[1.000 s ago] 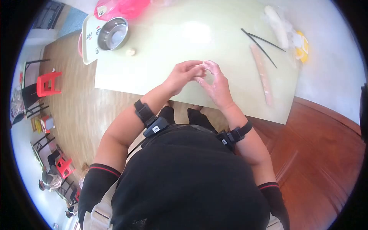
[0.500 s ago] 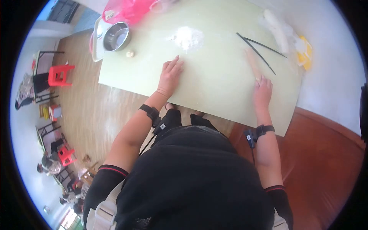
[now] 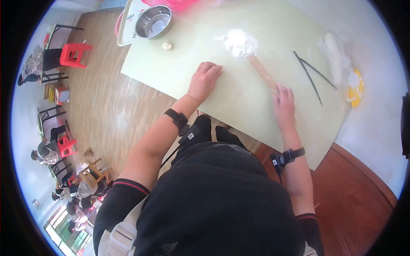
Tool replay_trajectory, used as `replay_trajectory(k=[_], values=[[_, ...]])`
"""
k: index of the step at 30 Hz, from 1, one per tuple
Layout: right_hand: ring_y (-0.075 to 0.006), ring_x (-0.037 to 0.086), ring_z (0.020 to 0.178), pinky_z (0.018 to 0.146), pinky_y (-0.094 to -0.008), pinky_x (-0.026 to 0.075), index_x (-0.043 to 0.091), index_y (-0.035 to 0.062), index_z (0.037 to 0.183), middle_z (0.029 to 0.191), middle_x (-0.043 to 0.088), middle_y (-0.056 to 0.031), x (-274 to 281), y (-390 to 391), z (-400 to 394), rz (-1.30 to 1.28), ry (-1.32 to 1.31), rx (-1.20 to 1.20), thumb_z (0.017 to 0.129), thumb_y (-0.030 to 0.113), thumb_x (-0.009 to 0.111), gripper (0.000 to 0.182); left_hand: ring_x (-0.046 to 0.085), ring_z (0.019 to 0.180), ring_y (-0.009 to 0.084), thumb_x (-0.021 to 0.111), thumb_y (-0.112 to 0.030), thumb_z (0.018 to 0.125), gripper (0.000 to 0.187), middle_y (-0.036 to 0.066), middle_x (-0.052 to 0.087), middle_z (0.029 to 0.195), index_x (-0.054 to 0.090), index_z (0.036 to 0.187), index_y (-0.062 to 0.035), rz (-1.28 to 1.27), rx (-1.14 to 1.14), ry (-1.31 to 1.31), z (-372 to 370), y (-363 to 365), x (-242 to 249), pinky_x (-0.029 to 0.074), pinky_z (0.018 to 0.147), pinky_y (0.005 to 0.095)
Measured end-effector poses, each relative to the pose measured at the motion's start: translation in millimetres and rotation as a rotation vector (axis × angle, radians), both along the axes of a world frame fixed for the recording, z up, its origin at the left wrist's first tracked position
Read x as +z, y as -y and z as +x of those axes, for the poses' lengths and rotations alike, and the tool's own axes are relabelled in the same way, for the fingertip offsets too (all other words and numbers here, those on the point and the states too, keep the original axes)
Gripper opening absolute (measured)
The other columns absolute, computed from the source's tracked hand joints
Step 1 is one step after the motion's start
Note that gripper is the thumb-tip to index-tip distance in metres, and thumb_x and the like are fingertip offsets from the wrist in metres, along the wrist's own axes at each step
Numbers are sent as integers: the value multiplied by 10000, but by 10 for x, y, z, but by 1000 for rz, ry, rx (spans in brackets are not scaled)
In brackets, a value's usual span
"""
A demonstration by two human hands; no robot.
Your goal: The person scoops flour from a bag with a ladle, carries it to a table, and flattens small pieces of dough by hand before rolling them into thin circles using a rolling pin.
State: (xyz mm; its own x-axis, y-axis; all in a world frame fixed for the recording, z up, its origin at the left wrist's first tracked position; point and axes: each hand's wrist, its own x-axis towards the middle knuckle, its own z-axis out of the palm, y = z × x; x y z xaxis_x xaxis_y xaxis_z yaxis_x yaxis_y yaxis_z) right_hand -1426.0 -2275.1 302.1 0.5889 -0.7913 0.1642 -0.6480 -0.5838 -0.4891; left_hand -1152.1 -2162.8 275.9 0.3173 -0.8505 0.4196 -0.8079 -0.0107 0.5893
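My right hand (image 3: 285, 104) is closed around the near end of a wooden rolling pin (image 3: 262, 72). The pin's far end reaches the edge of a heap of white flour (image 3: 240, 43) on the pale green tabletop (image 3: 192, 32). To the left, my left hand (image 3: 205, 80) rests low over the table near its front edge. Its fingers are bent and held together, and whatever may be under them is hidden. A small pale lump, perhaps dough (image 3: 167, 45), lies beyond the left hand. Two dark chopsticks (image 3: 310, 77) lie crossed to the right of the pin.
A steel bowl (image 3: 153, 22) stands by a white tray (image 3: 127, 27) at the back left corner. Pink plastic (image 3: 177, 3) lies behind. Along the right wall is a long white object (image 3: 334, 57) beside a yellow-and-white package (image 3: 355, 90). Red stools (image 3: 76, 54) and several people are farther left.
My right hand has swung the rolling pin left, so its far end now meets the flour. My left hand's fingers are more curled. The whole view has shifted with my head.
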Motion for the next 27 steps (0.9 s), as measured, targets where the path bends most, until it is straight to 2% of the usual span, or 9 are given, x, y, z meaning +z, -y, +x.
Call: replay_trajectory(k=[4, 9, 11, 12, 14, 20, 27], values=[[-312, 550, 996, 866, -405, 476, 540, 92, 1287, 1050, 535, -142, -55, 12, 426, 36, -52, 87, 873, 61, 598, 420, 595, 875, 275, 702, -40, 785, 176, 75, 616, 904, 671, 957, -60, -15, 2, -5, 161, -149, 56, 521, 735, 367], [-303, 549, 983, 853, -403, 480, 558, 92, 1284, 1034, 536, -131, 7, -196, 564, 66, -82, 232, 875, 60, 603, 413, 622, 826, 245, 726, -19, 779, 161, 88, 633, 908, 686, 932, -49, -38, 203, -233, 389, -343, 216, 525, 726, 335], [-304, 550, 963, 839, -402, 481, 551, 91, 1297, 1018, 542, -131, -35, -191, 547, -45, -11, 43, 878, 72, 609, 423, 631, 814, 213, 713, -12, 800, 164, 84, 643, 918, 687, 960, -39, -24, 218, -263, 488, -411, 280, 525, 728, 311], [-304, 550, 963, 839, -402, 481, 551, 91, 1297, 1018, 542, -131, -28, -171, 571, -42, -17, 46, 878, 72, 609, 423, 639, 802, 181, 700, -5, 821, 169, 80, 653, 929, 687, 988, -29, -12, 220, -285, 522, -435, 303, 526, 731, 288], [-310, 548, 945, 829, -405, 481, 554, 98, 1301, 1005, 545, -133, -26, -109, 632, -36, -97, -43, 874, 76, 609, 431, 641, 800, 180, 701, -5, 821, 171, 80, 655, 928, 687, 990, -29, -9, 224, -296, 550, -451, 313, 525, 734, 286], [-305, 542, 946, 827, -410, 473, 563, 102, 1296, 997, 538, -131, -128, -375, 676, -58, -121, 176, 860, 67, 611, 440, 640, 801, 184, 713, -21, 807, 157, 79, 654, 903, 688, 961, -34, -1, 247, -350, 651, -491, 351, 532, 734, 286], [-304, 544, 934, 827, -404, 472, 581, 94, 1264, 999, 542, -125, -67, -355, 784, -38, -39, 48, 850, 71, 621, 416, 652, 803, 179, 709, -26, 819, 151, 81, 657, 907, 688, 968, -31, 5, 258, -377, 699, -532, 305, 534, 739, 281]])
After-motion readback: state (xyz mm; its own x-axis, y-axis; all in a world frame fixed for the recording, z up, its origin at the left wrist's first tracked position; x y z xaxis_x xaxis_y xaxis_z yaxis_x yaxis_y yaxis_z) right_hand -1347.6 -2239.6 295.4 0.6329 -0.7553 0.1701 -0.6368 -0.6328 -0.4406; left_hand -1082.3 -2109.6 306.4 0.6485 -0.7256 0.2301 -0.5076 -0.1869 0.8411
